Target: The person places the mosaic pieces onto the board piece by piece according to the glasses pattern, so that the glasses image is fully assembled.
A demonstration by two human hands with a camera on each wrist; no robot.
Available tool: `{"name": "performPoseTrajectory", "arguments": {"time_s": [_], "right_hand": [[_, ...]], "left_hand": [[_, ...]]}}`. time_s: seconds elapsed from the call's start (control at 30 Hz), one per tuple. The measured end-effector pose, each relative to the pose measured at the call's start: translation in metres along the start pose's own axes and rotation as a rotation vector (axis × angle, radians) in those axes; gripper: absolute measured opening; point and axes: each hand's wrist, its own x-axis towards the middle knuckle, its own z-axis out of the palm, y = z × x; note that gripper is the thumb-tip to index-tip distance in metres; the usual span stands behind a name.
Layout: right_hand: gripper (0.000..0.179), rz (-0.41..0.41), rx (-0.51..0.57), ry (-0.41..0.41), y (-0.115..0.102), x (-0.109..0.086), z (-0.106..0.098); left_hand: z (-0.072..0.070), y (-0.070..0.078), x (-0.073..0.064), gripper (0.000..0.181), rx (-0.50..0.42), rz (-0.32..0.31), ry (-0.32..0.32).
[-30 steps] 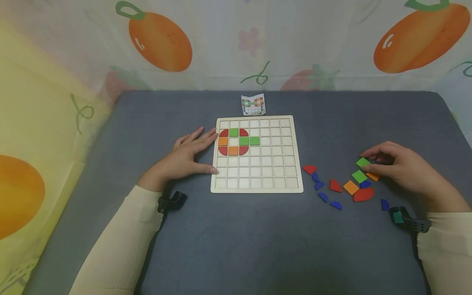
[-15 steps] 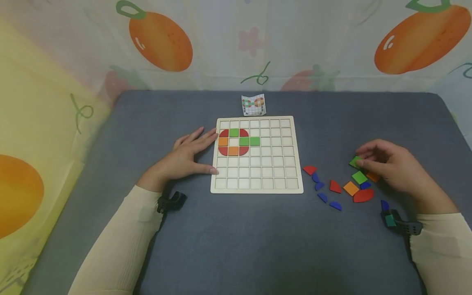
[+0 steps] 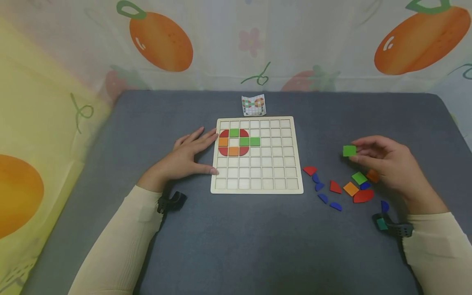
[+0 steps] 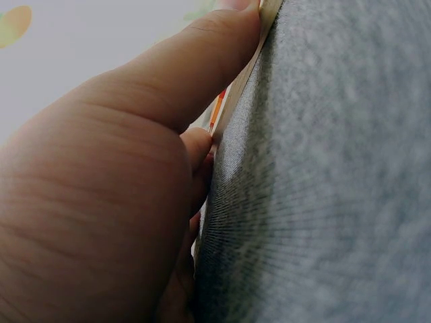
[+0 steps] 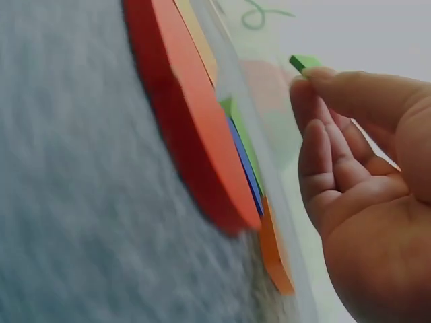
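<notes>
Head view gives us both hands at once. The left hand [image 3: 186,157] lies at the left of centre, fingers stretched and spread well apart from the thumb, their tips touching the left edge of a pale grid board [image 3: 257,191]. From the lower right comes the right hand [image 3: 392,168], its thumb and a finger pinched together on a green square [image 3: 349,151] at the right of the frame. Right wrist view shows us that square in the upper right, raised off the table.

Below it in the head view, we see loose pieces [image 3: 363,196] in red, blue, orange and green on the dark grey table [image 3: 239,246]. Coloured tiles [image 3: 234,151] sit in the board's upper left cells, and a small pattern card [image 3: 253,105] lies just above the board. Behind, a pale curtain [image 3: 221,37] printed with orange fruit fills the top, turning yellow at the left.
</notes>
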Motion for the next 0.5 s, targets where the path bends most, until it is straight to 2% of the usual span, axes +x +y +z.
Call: {"name": "performPoseTrajectory", "arguments": {"time_s": [0.2,0.33,0.5], "right_hand": [[0.021,-0.021,0.078,-0.007,-0.006,0.001,0.008],[0.029,-0.053,0.078,-0.033,-0.012,0.001,0.015],[0.033,-0.04,0.099,-0.052,-0.018,0.001,0.023]], "left_hand": [[0.0,0.001,0.0,0.115,-0.001,-0.006,0.0],[-0.001,0.001,0.0,0.114,-0.004,-0.004,0.002],[0.0,0.002,0.0,0.115,-0.002,-0.004,-0.001]]}}
